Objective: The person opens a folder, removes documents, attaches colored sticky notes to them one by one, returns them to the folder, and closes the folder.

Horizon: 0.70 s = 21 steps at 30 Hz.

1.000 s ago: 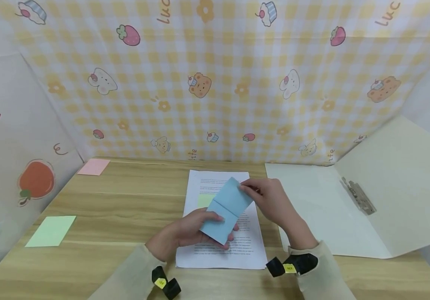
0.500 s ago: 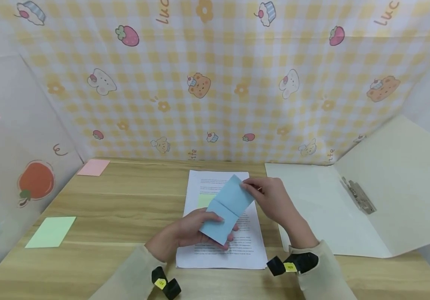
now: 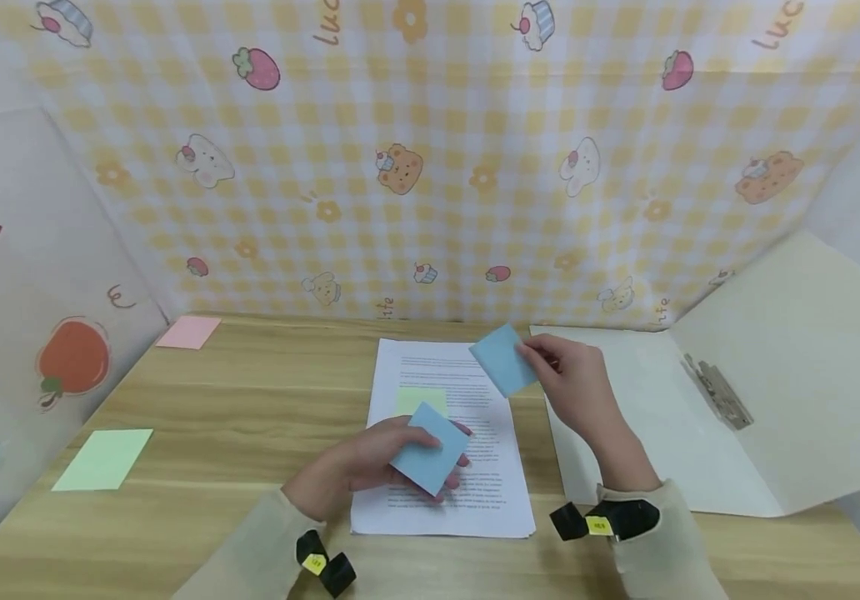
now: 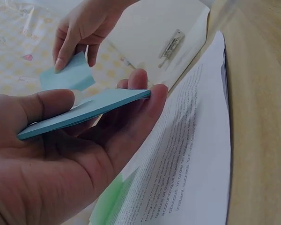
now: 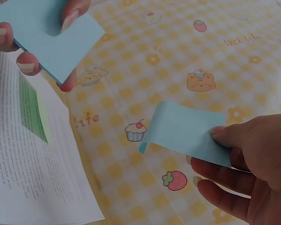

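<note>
My left hand (image 3: 388,454) grips a pad of blue sticky notes (image 3: 430,450), thumb on top and fingers beneath, above a stack of printed paper (image 3: 475,492). The pad's layered edge shows in the left wrist view. Up and to the right, my right hand (image 3: 572,379) pinches a single blue sticky note (image 3: 503,360) by one corner between thumb and fingers. That note is apart from the pad, and its far edge curls in the right wrist view. A green sticky note (image 3: 421,400) lies on the printed top sheet, partly behind the pad.
At the right, an open white folder (image 3: 625,417) with a metal clip (image 3: 718,392) has its cover raised against the wall. On the left of the wooden table (image 3: 250,400) lie a pink sticky note (image 3: 188,332) and a larger-looking green one. A checkered cloth (image 3: 437,225) hangs behind.
The blue note has come away from the pad. My right hand has moved right and slightly up with it, while the left hand stays nearly in place.
</note>
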Tool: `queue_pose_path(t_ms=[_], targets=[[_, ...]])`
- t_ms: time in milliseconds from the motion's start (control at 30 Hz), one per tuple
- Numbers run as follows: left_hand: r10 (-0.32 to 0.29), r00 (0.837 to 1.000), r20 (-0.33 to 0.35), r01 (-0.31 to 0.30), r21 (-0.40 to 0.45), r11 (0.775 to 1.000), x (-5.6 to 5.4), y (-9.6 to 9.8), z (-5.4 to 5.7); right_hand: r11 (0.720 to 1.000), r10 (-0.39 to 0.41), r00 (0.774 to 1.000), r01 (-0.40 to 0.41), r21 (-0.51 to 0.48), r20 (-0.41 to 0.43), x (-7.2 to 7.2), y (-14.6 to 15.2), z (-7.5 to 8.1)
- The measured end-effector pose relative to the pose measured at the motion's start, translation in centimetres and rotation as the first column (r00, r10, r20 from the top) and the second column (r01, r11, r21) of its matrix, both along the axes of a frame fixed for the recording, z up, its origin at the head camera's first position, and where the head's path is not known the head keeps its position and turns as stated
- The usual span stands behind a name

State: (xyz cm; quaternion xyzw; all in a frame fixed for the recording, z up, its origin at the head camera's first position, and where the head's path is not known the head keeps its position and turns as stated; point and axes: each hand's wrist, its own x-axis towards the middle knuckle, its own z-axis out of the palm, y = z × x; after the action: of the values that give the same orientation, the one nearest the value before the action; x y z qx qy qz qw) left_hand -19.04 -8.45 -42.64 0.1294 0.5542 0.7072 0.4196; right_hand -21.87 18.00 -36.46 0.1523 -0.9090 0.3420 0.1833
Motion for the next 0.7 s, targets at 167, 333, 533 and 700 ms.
queue_pose_path(t_ms=[167,333,533,700], targets=[[0.073,0.996,-0.053,-0.075,-0.046,0.996,0.0,-0.5,0.4,1.0,0.006,1.0,-0.006,0.001,-0.002,0.0,-0.3,0.0],[0.17,0.981,-0.097,-0.181,-0.109,0.977,0.1,-2.1,1.1,1.0,0.013,1.0,-0.013,-0.005,-0.003,0.0,-0.2,-0.1],[0.233,0.954,-0.19,-0.269,-0.192,0.944,0.6,-5.2,1.7,1.0,0.008,1.0,-0.008,0.007,0.003,0.1,-0.1,-0.1],[0.294,0.909,-0.295,-0.376,-0.277,0.884,1.3,-7.9,1.6,1.0,0.013,1.0,-0.013,0.009,0.011,0.1,-0.2,0.2]])
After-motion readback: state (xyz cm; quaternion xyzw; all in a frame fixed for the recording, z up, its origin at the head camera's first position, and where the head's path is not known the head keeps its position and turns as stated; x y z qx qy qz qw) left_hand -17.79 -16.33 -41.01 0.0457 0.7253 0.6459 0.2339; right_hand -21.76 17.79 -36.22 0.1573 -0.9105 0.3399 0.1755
